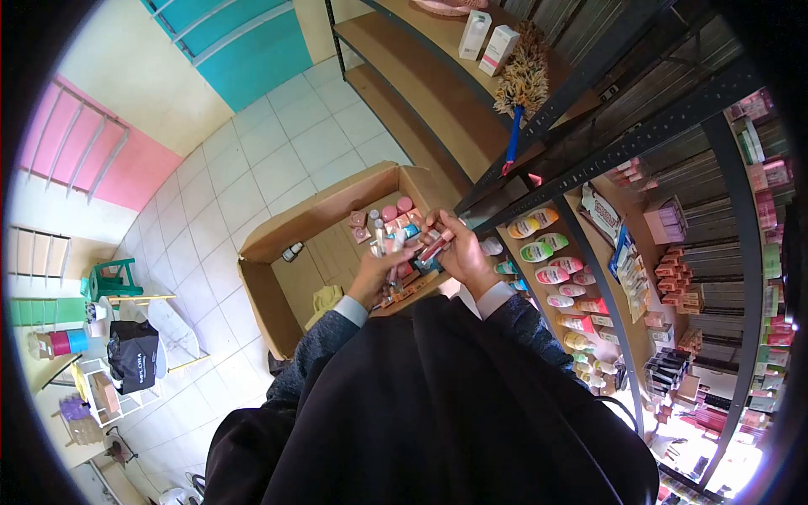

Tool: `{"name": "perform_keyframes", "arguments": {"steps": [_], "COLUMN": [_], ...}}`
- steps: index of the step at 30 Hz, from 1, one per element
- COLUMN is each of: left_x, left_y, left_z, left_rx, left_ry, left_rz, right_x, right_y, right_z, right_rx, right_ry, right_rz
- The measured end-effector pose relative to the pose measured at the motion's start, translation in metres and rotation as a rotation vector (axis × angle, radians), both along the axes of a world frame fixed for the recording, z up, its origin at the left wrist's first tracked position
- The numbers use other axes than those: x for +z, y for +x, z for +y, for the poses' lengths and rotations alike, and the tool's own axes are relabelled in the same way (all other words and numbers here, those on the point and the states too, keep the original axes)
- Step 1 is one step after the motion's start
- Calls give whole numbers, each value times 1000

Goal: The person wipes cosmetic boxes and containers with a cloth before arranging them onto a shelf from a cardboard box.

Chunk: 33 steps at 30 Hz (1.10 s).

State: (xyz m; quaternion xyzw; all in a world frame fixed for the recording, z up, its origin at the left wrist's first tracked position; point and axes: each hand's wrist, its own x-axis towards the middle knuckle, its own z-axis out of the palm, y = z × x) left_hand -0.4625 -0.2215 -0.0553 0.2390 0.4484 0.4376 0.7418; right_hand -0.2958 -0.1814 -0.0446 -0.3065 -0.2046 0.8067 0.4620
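Note:
My right hand [470, 259] is closed round a few small reddish cosmetic tubes [434, 247] over the near right side of a cardboard box [290, 206]. Close beside it is my left hand [377, 274], its fingers smeared by motion and pointing toward those tubes. Whether the left hand grips anything cannot be made out. Below both hands the box holds pink round jars [396, 209], small cartons [359, 227] and other cosmetics, partly hidden by my fingers. A small dark bottle [292, 252] and a yellowish cloth-like bundle [326, 298] lie further left in the box.
Metal-framed shelves [412, 76] rise ahead and to the right. They bear white cartons [499, 49], a feather-like duster [523, 84] with a blue handle, and rows of colourful bottles [552, 275]. On the left stand a green stool [114, 278] and a black bag [135, 355] on the tiled floor side.

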Motion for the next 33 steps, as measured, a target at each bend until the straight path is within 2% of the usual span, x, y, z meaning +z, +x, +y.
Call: {"name": "perform_keyframes", "arguments": {"steps": [1, 3, 5, 9, 11, 13, 15, 17, 18, 20, 21, 23, 24, 25, 27, 29, 31, 33], "left_x": [6, 16, 26, 26, 38, 39, 48, 58, 53, 48, 46, 63, 63, 62, 56, 51, 53, 51], "left_y": [7, 16, 18, 32, 44, 54, 52, 51, 49, 58, 52, 67, 74, 81, 90, 97, 111, 124], "left_z": [-2, -4, -3, -3, -4, -6, -8, -11, -10, -9, -8, -12, -13, -16, -20, -23, -27, -31], "left_rx": [-47, 7, -79, -138, -109, -72, -141, -100, -72, 39, -45, -1, -40, 13, 49, 0, -27, 42], "left_ry": [-3, 24, 71, 148, 167, 230, 197, 115, 162, 223, 210, 188, 198, 199, 198, 180, 163, 150], "left_rz": [-5, -73, 131, 86, 47, 41, 74, 62, 59, -4, 46, 74, 56, 57, 46, 74, 82, 84], "right_x": [3, 7, 12, 13, 17, 40, 41, 45, 52, 69, 70, 76, 87, 89, 92, 104, 119, 122], "right_y": [1, 4, 5, 12, 23, 35, 59, 82, 93, 116, 131, 169, 183, 206, 261, 319, 367, 416], "right_z": [1, -1, -4, -3, -6, -8, -7, -8, -9, -13, -14, -17, -21, -23, -21, -15, -4, 18], "right_rx": [-3, 31, -11, -77, -101, -179, -192, -266, -295, -267, -299, -152, -218, -255, -311, -554, -858, -889], "right_ry": [7, 115, 176, 375, 326, 106, 107, 120, 129, 113, 120, 256, 231, 236, 373, 627, 574, 631], "right_rz": [0, 48, -7, -40, -19, 310, 531, 397, 394, 84, 76, -67, -264, -283, -949, -1349, -1713, -1821]}}
